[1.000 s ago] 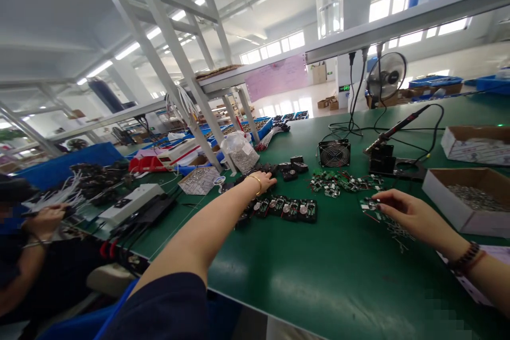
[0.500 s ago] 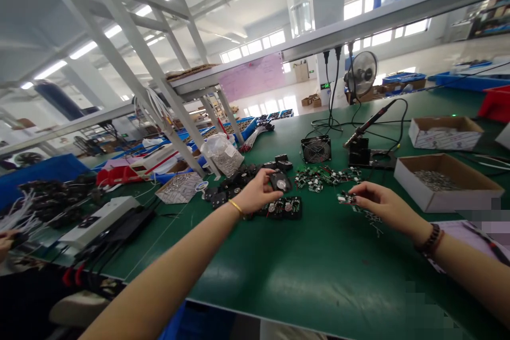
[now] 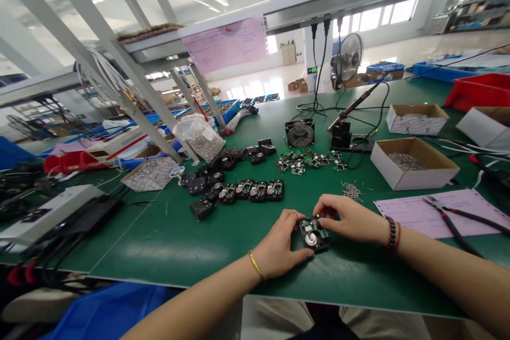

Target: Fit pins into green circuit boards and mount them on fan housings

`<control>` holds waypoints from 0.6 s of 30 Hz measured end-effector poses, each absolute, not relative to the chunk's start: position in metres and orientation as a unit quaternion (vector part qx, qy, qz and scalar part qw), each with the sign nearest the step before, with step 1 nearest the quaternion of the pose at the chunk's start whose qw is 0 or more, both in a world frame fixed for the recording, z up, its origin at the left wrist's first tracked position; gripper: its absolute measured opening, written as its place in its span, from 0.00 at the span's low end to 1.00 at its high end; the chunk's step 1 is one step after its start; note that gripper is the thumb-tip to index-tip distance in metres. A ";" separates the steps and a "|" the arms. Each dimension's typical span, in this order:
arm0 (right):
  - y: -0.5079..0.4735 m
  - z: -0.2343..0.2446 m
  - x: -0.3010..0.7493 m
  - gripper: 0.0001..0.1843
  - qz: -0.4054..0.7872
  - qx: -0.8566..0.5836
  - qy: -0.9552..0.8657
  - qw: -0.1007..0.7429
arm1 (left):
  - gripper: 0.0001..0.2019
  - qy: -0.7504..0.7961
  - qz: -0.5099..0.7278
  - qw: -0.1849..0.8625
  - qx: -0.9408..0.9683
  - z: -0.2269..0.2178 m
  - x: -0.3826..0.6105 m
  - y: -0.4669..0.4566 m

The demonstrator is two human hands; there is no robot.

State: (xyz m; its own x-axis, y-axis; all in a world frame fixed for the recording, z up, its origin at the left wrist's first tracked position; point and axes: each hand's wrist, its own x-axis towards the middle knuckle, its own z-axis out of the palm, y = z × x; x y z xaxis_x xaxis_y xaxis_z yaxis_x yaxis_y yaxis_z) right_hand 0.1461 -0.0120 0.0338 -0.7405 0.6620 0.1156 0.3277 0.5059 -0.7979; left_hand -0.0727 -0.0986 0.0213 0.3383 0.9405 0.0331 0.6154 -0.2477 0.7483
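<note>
My left hand [image 3: 279,247] grips a small black plastic housing [image 3: 321,245] from its left side, thumb along the near edge. A round silvery part shows inside it. My right hand [image 3: 346,218] is closed, its fingertips pinching a small green circuit board [image 3: 308,229] at the housing's upper right. Both hands are low over the green table near its front edge. A row of similar housings with boards [image 3: 258,190] lies beyond my left hand. Behind them is a heap of loose circuit boards [image 3: 308,159]. Loose screws [image 3: 351,191] lie just past my right hand.
A soldering iron [image 3: 358,100] rests in its stand behind a small black fan [image 3: 299,133]. At right are a carton of small metal parts [image 3: 414,175] and pliers [image 3: 446,215] on a pink sheet. More black housings [image 3: 199,183] and a plastic bag [image 3: 201,138] are at left.
Both hands have come nearer the table's front edge and together. The black housing in my left hand now meets the circuit board in my right. The view has swung right.
</note>
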 end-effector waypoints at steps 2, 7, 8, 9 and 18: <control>-0.015 0.030 0.142 0.07 0.392 -0.302 -0.842 0.215 | 0.34 0.519 0.257 0.320 0.750 0.019 -0.072 -0.101; -0.023 0.025 0.139 0.06 0.319 -0.310 -0.870 0.211 | 0.36 0.540 0.262 0.272 0.752 0.016 -0.069 -0.107; -0.024 0.024 0.140 0.05 0.293 -0.305 -0.882 0.209 | 0.35 0.539 0.259 0.255 0.760 0.017 -0.069 -0.107; -0.025 0.024 0.141 0.05 0.270 -0.297 -0.892 0.206 | 0.32 0.535 0.255 0.239 0.769 0.019 -0.069 -0.107; -0.013 0.017 0.146 0.14 0.315 -0.305 -0.884 0.164 | 0.25 0.508 0.185 0.199 0.817 0.032 -0.068 -0.103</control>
State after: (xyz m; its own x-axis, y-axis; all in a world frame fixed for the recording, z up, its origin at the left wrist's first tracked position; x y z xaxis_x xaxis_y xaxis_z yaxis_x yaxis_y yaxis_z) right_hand 0.1463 -0.0130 0.0172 -0.7602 0.6424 0.0972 0.4362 0.6155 -0.6564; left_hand -0.0682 -0.1032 0.0319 0.4147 0.9044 0.1005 0.7565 -0.4040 0.5142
